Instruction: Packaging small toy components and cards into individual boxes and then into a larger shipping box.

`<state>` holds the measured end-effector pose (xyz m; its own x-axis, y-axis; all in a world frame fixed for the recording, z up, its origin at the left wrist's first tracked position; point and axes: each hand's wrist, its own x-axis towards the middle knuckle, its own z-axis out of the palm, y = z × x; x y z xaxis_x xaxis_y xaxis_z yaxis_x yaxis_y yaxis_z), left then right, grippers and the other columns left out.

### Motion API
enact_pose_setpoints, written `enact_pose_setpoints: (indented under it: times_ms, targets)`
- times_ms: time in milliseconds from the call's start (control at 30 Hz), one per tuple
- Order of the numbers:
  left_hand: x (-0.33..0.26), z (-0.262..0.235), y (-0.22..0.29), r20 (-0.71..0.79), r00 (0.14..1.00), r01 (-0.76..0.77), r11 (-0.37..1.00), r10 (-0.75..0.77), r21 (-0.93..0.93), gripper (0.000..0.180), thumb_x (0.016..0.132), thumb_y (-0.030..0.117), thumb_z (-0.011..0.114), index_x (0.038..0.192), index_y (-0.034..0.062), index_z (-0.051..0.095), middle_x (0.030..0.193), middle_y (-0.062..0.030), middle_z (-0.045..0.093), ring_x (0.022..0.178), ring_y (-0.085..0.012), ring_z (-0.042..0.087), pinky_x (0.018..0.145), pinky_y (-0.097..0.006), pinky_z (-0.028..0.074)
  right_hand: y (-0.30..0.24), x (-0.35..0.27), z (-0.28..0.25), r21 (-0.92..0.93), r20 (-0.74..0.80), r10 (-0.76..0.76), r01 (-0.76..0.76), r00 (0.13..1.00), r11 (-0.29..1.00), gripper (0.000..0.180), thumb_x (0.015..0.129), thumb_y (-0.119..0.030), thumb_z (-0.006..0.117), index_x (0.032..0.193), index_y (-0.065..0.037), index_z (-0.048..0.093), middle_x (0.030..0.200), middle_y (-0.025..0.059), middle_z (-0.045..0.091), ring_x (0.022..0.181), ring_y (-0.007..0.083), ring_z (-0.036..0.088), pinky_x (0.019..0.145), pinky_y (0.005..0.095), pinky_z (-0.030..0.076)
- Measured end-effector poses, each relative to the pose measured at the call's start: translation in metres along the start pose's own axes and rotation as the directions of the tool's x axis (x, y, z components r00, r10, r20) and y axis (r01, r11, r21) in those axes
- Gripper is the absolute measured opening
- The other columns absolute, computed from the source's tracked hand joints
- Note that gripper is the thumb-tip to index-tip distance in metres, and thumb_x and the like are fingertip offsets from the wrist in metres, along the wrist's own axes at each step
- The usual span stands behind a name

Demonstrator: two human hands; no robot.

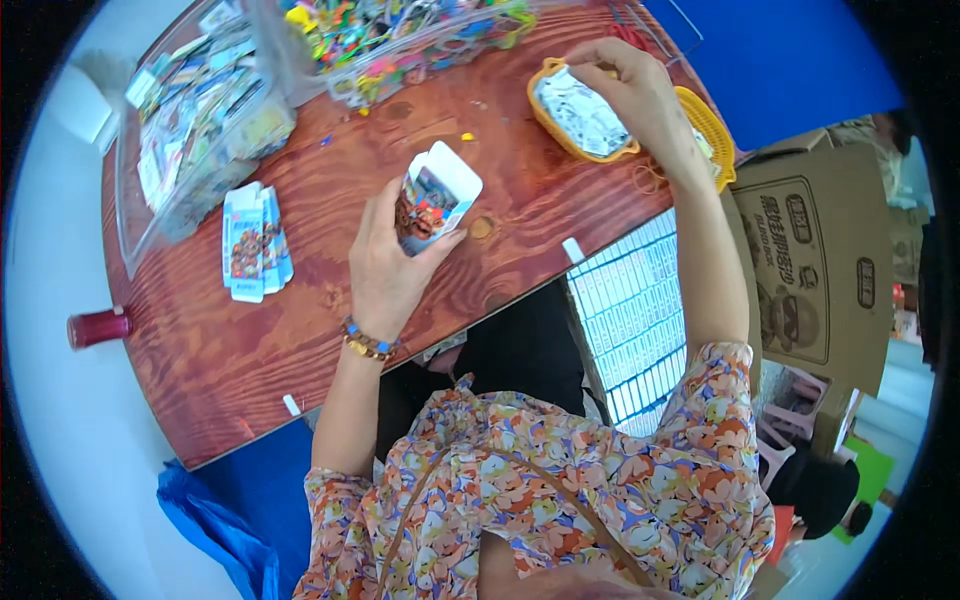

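Observation:
My left hand (385, 255) is closed round a small printed carton (428, 215), blue and brown, and holds it above the wooden table. The carton's top is open, with its white flaps standing up. Over at the far right, my right hand (630, 85) is above a yellow basket (546, 118) of small white printed packets (585, 115). Its fingers are curled together at the basket's far rim; whatever is between them is too hidden to name. To the left of my left hand lies a stack of flat cartons (255, 245) in the same colours.
A clear bin of cards or packets (205, 110) stands at the far left, beside a clear bin of colourful small plastic pieces (400, 50). Another yellow basket (712, 135) is under my right forearm. Rows of white boxes (630, 310) fill a container below the table edge, near a large cardboard box (825, 250).

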<state>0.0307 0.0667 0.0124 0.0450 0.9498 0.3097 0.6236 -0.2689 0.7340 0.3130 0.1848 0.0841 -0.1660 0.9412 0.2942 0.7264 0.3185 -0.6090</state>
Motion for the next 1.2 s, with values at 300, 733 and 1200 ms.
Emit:
enact_pose_setpoints:
  times_ms: [300,733,1200]
  targets:
    - [0.002,0.034,0.018,0.104,0.982,-0.157,0.987,0.158,-0.024,0.080,0.067,0.025,0.088,0.130,-0.0016,0.047,0.116,-0.0191,0.059,0.105,-0.0360,0.061,0.087,-0.042,0.052,0.045,-0.006,0.001,-0.357,0.304,0.189,-0.073,0.934,0.931,0.026,0.080,-0.023,0.071,0.098,-0.006,0.070,0.092,0.0124,0.071,0.083,0.0254,0.068,0.073,0.0359,0.051]
    - [0.005,0.037,0.020,0.158,0.976,-0.150,0.988,0.152,-0.023,0.081,0.068,0.027,0.088,0.132,0.0001,0.046,0.117,-0.0187,0.058,0.104,-0.0360,0.062,0.086,-0.043,0.053,0.049,0.008,0.011,-0.370,0.284,0.161,-0.047,0.945,0.928,0.024,0.082,-0.024,0.068,0.089,-0.001,0.070,0.079,0.0133,0.071,0.072,0.0237,0.068,0.066,0.0378,0.050]
    - [0.007,0.031,0.015,0.168,0.976,-0.139,0.990,0.141,-0.020,0.083,0.067,0.027,0.088,0.133,-0.0002,0.046,0.117,-0.0182,0.058,0.106,-0.0351,0.061,0.087,-0.043,0.052,0.078,0.015,-0.006,0.246,0.285,0.205,-0.279,0.936,0.928,0.012,0.090,-0.018,0.066,0.098,-0.009,0.068,0.075,-0.0057,0.062,0.060,0.0012,0.058,0.049,0.0186,0.033]
